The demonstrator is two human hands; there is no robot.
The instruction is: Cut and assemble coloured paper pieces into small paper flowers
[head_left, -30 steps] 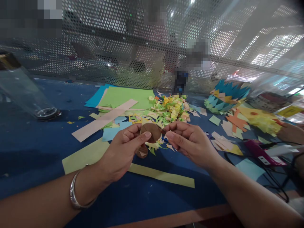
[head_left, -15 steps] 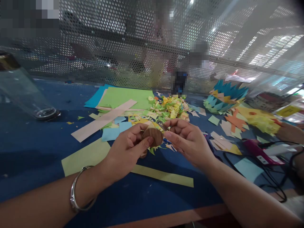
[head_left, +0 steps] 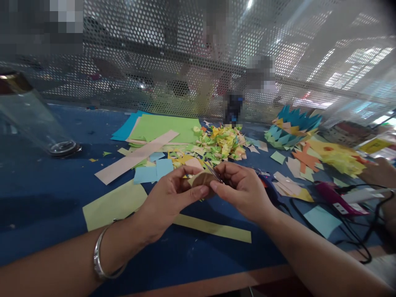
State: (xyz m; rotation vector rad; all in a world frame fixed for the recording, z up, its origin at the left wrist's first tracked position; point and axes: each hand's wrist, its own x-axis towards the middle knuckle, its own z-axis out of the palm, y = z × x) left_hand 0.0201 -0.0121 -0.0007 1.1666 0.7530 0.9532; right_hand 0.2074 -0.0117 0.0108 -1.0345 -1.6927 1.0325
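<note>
My left hand pinches a round brown wood-grained disc between thumb and fingers, with a pale yellowish paper edge at its upper left. Closed around a pair of scissors, my right hand keeps the slim metal blades pointing up and left beside the disc. The scissors' handles are hidden in the fingers. Both hands are close together above the blue table. Just beyond them lies a heap of yellow and green paper scraps. A narrow yellow paper strip lies below.
Green sheets, a pink strip and blue squares lie left of the scraps. A clear bottle stands far left. At right are a zigzag paper crown, a magenta device with cables, and another person's hand.
The disc has tilted flatter and is more covered by my left thumb. My right hand has come nearer, and the scissor blades show more clearly. Another person's hand has come further in at right.
</note>
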